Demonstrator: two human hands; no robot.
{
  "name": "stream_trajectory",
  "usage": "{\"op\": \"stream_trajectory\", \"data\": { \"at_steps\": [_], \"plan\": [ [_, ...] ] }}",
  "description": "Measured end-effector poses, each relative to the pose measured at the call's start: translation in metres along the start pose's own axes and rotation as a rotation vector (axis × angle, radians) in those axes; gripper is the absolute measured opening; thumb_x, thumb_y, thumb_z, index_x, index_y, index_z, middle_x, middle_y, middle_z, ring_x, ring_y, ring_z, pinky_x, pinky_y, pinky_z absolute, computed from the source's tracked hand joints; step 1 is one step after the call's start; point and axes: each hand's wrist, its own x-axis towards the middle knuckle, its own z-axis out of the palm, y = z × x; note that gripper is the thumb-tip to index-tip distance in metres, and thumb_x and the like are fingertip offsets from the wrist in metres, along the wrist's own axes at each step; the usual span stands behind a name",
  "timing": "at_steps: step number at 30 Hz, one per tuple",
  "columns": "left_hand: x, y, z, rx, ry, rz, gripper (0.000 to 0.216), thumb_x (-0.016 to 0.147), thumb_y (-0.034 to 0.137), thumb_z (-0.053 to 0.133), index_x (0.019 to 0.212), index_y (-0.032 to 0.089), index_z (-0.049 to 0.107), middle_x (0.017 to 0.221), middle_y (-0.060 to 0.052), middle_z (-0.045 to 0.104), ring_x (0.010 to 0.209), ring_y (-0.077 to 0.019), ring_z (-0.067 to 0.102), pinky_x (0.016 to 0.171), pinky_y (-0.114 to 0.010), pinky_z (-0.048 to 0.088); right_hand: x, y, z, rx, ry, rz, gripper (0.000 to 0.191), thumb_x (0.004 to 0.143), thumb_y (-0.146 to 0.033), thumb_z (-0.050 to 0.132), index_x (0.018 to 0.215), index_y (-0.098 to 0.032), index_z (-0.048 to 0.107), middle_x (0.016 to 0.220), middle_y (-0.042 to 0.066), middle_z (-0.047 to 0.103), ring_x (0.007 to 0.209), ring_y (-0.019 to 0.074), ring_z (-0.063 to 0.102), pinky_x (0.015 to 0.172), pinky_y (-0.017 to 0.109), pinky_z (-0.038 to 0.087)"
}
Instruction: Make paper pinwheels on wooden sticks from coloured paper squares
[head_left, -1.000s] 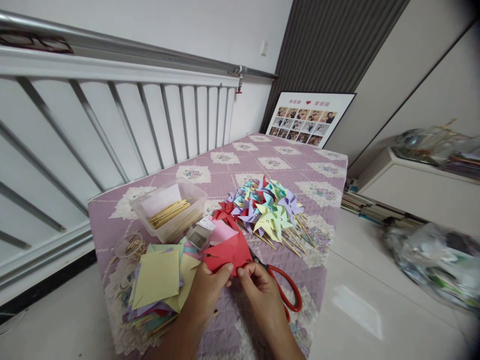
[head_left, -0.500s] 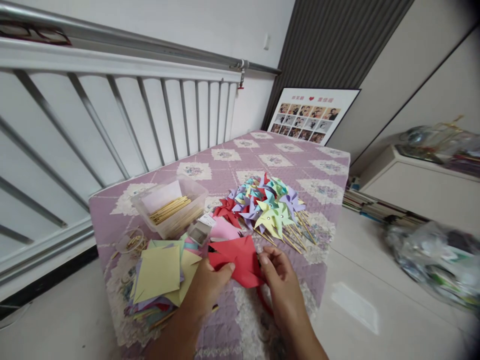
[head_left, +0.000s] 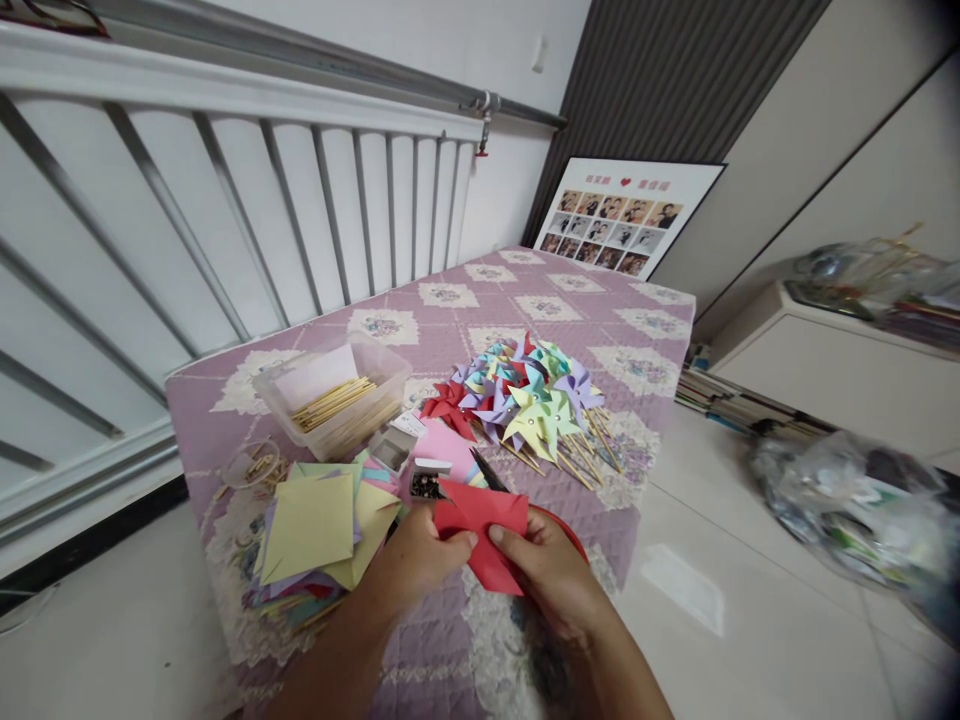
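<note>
Both hands hold one red paper square [head_left: 480, 525] with cut corners, just above the near edge of the purple quilted table [head_left: 480, 320]. My left hand [head_left: 416, 560] pinches its left side with thumb and fingers. My right hand [head_left: 555, 575] pinches the paper's middle from the right. Red-handled scissors [head_left: 499, 480] lie under the paper, only the black blades and a bit of red handle showing. A small open box of pins [head_left: 427, 483] sits just beyond the paper.
A stack of coloured paper squares [head_left: 319, 530] lies left of my hands. Behind it stands a clear tub of wooden sticks [head_left: 334, 405]. A heap of finished pinwheels [head_left: 529, 400] lies mid-table. White railing runs along the left; tiled floor and a plastic bag [head_left: 847, 510] lie right.
My hands turned the red paper and drew it nearer. My right hand let go of the edge, reached right, then returned to pinch the middle. The scissors are now mostly covered.
</note>
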Motion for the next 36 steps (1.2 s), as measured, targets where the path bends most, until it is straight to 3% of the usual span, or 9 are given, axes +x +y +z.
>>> {"op": "stream_trajectory", "data": {
  "at_steps": [10, 17, 24, 30, 33, 36],
  "plan": [
    [-0.001, 0.003, 0.000, -0.111, -0.015, -0.005, 0.007, 0.064, 0.019, 0.063, 0.067, 0.021, 0.070, 0.069, -0.003, 0.069, 0.068, -0.0214, 0.060, 0.069, -0.029, 0.046, 0.001, 0.003, 0.001, -0.069, 0.038, 0.008, 0.030, 0.064, -0.036, 0.081, 0.086, -0.018, 0.074, 0.081, 0.005, 0.077, 0.073, 0.0208, 0.069, 0.074, 0.034, 0.053],
    [-0.001, 0.001, 0.001, -0.017, 0.017, -0.010, 0.014, 0.069, 0.022, 0.058, 0.074, 0.020, 0.071, 0.072, -0.004, 0.070, 0.064, -0.0202, 0.060, 0.066, -0.029, 0.046, 0.000, 0.002, 0.000, 0.069, 0.006, 0.000, 0.032, 0.064, -0.036, 0.082, 0.090, -0.019, 0.073, 0.083, 0.006, 0.077, 0.075, 0.0211, 0.070, 0.075, 0.035, 0.054],
    [-0.001, 0.006, 0.003, -0.016, 0.006, 0.036, 0.013, 0.066, 0.018, 0.058, 0.071, 0.019, 0.070, 0.074, -0.004, 0.071, 0.067, -0.0206, 0.061, 0.067, -0.030, 0.047, 0.001, 0.004, 0.001, -0.049, 0.056, 0.009, 0.031, 0.062, -0.033, 0.083, 0.088, -0.018, 0.074, 0.080, 0.004, 0.077, 0.067, 0.0177, 0.068, 0.070, 0.030, 0.052],
    [0.000, 0.000, 0.003, -0.032, 0.020, 0.050, 0.013, 0.068, 0.018, 0.060, 0.073, 0.018, 0.071, 0.073, -0.004, 0.070, 0.066, -0.0200, 0.060, 0.066, -0.029, 0.045, 0.007, 0.012, 0.001, -0.069, 0.131, -0.021, 0.024, 0.059, -0.036, 0.081, 0.073, -0.017, 0.073, 0.066, 0.002, 0.074, 0.056, 0.0174, 0.064, 0.059, 0.029, 0.051],
    [0.000, -0.002, 0.003, -0.140, 0.029, 0.002, 0.015, 0.070, 0.022, 0.062, 0.081, 0.018, 0.071, 0.072, -0.003, 0.069, 0.064, -0.0174, 0.057, 0.061, -0.027, 0.043, 0.009, 0.016, 0.003, -0.045, 0.182, -0.044, 0.026, 0.059, -0.037, 0.081, 0.074, -0.017, 0.072, 0.067, 0.003, 0.074, 0.057, 0.0187, 0.065, 0.058, 0.029, 0.051],
    [-0.001, 0.001, 0.004, -0.452, 0.044, -0.082, 0.027, 0.071, 0.033, 0.067, 0.094, 0.019, 0.067, 0.075, -0.002, 0.067, 0.061, -0.0152, 0.056, 0.054, -0.024, 0.040, 0.010, 0.015, 0.006, 0.032, 0.257, -0.065, 0.027, 0.060, -0.035, 0.081, 0.077, -0.017, 0.072, 0.068, 0.003, 0.075, 0.057, 0.0176, 0.065, 0.056, 0.026, 0.051]
  ]
}}
